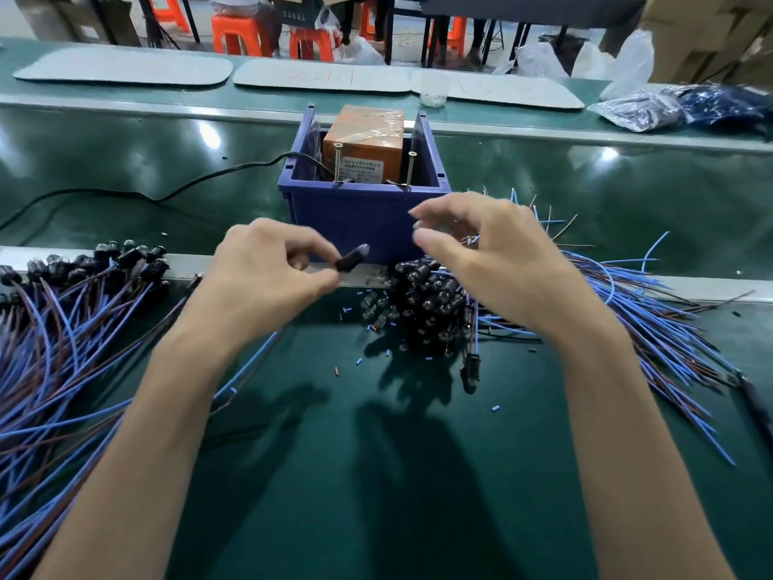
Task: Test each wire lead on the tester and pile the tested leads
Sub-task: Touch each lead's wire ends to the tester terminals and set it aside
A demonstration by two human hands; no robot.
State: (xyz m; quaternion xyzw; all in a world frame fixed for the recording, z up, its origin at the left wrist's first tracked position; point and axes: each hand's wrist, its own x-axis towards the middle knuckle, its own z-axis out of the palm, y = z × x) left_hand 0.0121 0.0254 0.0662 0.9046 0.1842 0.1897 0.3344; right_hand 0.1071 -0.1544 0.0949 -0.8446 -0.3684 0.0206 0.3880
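Our left hand (267, 282) pinches a lead socket (350, 258), tipped toward the tester (364, 150) beyond; our right hand (481, 261) hovers loose-fingered, empty.

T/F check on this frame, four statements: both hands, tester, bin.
1. The left hand pinches a black lead socket. True.
2. The right hand holds a lead. False: its grip is empty, with the fingers apart above the right pile.
3. The orange tester stands on the bare belt. False: it sits inside the blue bin.
4. Two screws stand upright near the bin's front wall. True.
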